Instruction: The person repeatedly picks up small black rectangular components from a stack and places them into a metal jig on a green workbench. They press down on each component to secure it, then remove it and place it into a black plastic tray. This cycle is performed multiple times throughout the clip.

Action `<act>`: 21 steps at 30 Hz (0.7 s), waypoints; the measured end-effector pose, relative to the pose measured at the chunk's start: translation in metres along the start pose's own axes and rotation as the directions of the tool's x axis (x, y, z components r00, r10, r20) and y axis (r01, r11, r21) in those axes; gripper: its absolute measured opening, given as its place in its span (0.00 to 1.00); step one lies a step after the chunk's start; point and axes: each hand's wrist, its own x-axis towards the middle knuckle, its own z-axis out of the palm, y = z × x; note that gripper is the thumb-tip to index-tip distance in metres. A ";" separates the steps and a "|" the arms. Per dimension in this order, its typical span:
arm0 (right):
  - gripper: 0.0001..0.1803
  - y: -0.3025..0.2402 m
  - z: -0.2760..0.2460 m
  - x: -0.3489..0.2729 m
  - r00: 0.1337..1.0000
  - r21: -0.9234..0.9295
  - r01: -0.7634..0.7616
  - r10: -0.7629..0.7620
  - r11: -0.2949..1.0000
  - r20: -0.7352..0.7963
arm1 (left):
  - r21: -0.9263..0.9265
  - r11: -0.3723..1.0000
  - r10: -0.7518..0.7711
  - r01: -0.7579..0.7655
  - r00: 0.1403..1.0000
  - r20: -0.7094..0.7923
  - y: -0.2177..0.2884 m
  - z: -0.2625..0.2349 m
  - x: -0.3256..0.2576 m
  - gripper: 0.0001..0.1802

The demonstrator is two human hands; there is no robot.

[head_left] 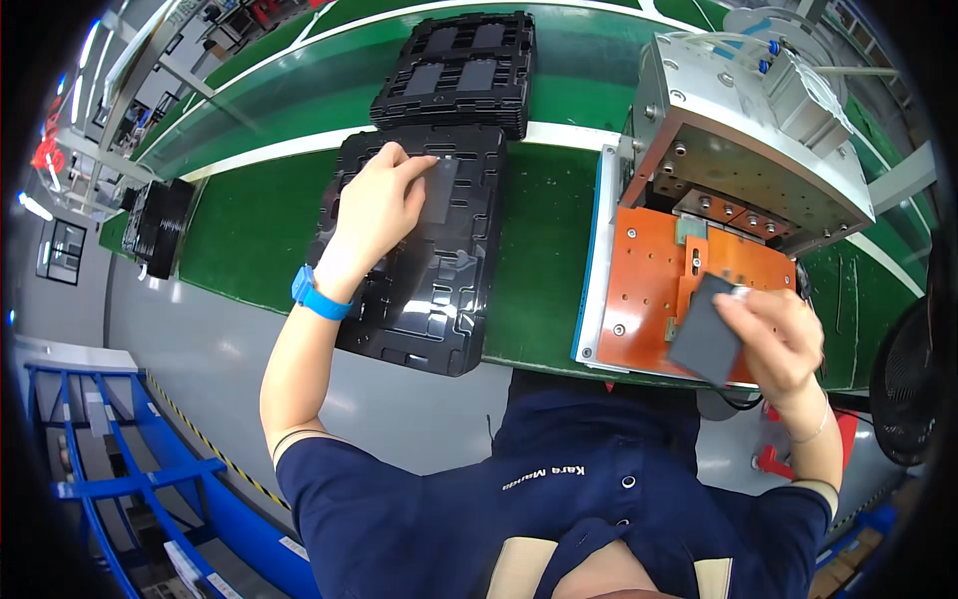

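Observation:
My right hand (783,334) pinches a flat dark grey rectangular piece (706,334) by its upper right corner. It hangs tilted above the front of an orange fixture plate (632,275). My left hand (384,205), with a blue band on the wrist, reaches over a black plastic tray (464,314). Its thumb and forefinger are drawn together at the upper left edge of a thin grey rectangular piece (436,195) lying in the tray. The bent fingers partly hide that piece's left side.
A silver press head (753,140) overhangs the orange plate. Behind the tray stands a stack of black trays (454,75) bearing grey pieces. Another black stack (158,228) is at the far left. A black fan (906,354) stands right of my right arm; blue racks (140,479) are lower left.

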 end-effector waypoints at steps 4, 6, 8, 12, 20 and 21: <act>0.23 0.006 -0.013 -0.043 0.968 -0.110 -0.245 0.237 0.963 -0.083 | -0.011 1.000 -0.007 0.007 1.000 0.018 0.000 0.009 0.005 0.19; 0.23 0.008 -0.016 -0.057 0.939 -0.105 -0.339 0.330 0.935 -0.096 | 0.021 1.000 0.006 -0.007 1.000 0.008 0.000 0.012 0.001 0.20; 0.23 0.012 -0.015 -0.066 0.926 -0.123 -0.371 0.357 0.920 -0.120 | -0.032 0.998 -0.045 0.045 0.999 0.002 0.001 0.008 0.001 0.21; 0.24 0.015 -0.015 -0.074 0.910 -0.154 -0.414 0.402 0.897 -0.105 | -0.125 0.975 -0.196 0.184 0.976 -0.096 0.003 -0.023 -0.015 0.19; 0.23 0.014 -0.006 -0.061 0.915 -0.138 -0.403 0.402 0.904 -0.038 | 0.285 0.813 -0.537 0.507 0.843 0.032 0.014 -0.074 -0.093 0.20; 0.22 0.012 -0.004 -0.059 0.913 -0.122 -0.407 0.406 0.905 -0.033 | 0.304 0.794 -0.568 0.527 0.821 0.062 0.017 -0.074 -0.097 0.20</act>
